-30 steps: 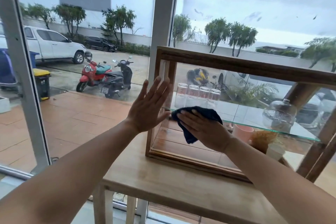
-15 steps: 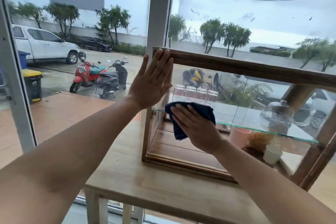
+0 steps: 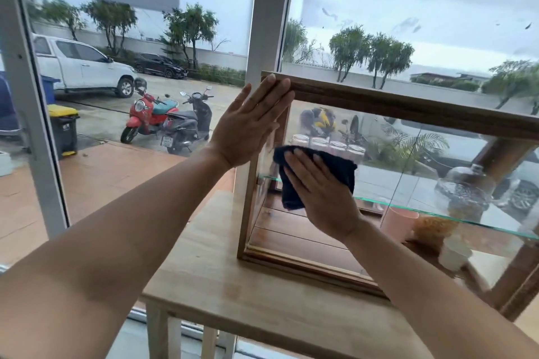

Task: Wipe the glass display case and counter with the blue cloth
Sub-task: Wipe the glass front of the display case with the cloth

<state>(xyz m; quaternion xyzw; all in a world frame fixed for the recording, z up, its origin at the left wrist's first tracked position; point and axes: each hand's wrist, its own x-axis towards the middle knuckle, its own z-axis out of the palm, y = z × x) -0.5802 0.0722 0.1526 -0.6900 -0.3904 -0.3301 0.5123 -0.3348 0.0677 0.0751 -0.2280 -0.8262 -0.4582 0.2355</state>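
Left hand [image 3: 250, 125]: flat, fingers straight, pushing on the top left corner of the glass display case [image 3: 408, 111].
Right hand [image 3: 320, 192]: flat too, fingers straight, pressing the blue cloth [image 3: 335, 166] on the front glass.
Cloth spot: under the right hand, just below the left hand.
Bench [image 3: 233, 285]: under both hands, holding the case.
Pink cup [image 3: 398, 223]: inside the case, right of the right hand.

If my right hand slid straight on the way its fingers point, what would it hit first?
Likely your left hand, flat against the display case at its upper left corner. Depth is unclear, so the case's corner post may come first.
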